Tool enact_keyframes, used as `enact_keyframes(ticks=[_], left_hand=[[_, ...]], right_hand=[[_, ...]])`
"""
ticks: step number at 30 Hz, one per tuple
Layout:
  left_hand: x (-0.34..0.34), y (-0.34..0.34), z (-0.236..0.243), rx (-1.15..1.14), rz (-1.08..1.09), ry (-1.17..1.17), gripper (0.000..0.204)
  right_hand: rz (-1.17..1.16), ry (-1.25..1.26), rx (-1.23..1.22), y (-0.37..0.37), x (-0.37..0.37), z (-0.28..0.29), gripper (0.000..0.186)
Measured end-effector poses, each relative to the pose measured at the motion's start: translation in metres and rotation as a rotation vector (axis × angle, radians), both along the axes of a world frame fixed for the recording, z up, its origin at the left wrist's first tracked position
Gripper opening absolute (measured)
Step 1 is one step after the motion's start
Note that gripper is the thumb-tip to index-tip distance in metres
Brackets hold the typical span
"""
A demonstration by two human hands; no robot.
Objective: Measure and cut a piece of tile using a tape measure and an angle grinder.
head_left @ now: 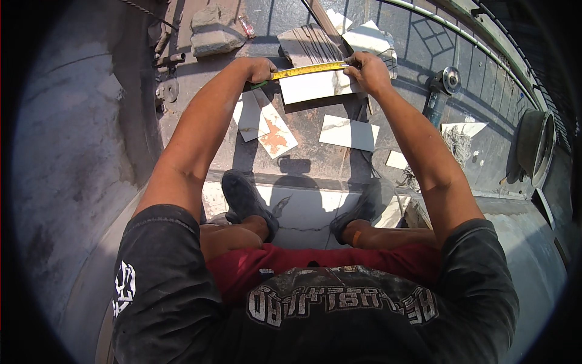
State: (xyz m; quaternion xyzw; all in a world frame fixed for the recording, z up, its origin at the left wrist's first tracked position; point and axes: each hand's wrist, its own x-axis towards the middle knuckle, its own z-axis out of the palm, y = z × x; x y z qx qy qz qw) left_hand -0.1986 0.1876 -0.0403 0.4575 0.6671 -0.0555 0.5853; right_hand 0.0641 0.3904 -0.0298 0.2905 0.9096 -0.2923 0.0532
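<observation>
A yellow tape measure [308,70] is stretched between my two hands along the far edge of a white tile piece [315,89]. My left hand [259,70] is closed around the tape's left part, with a bit of green showing below the fingers; the case is mostly hidden. At the tile's far right corner, my right hand [370,71] pinches the tape's other end. The tile rests raised above the floor, casting a shadow below its near edge. Just beyond it lies a grey slab [309,43] with dark lines across it.
Cut tile pieces [348,133] and overlapping offcuts [276,133] lie nearer my feet. An angle grinder [447,82] is on the right, with a round metal basin [537,148] farther over. A stone block [215,31] sits far left. A railing [473,39] borders the far right.
</observation>
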Motion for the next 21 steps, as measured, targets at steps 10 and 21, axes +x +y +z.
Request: enact_keyframes(ticks=[10, 21], left_hand=[[-0.006, -0.005, 0.001, 0.015, -0.021, 0.018, 0.025], [-0.001, -0.001, -0.005, 0.037, -0.06, 0.009, 0.022]], right_hand=[[-0.02, -0.006, 0.009, -0.003, -0.006, 0.0, 0.033], [-0.04, -0.026, -0.031, 0.002, -0.002, -0.006, 0.033]])
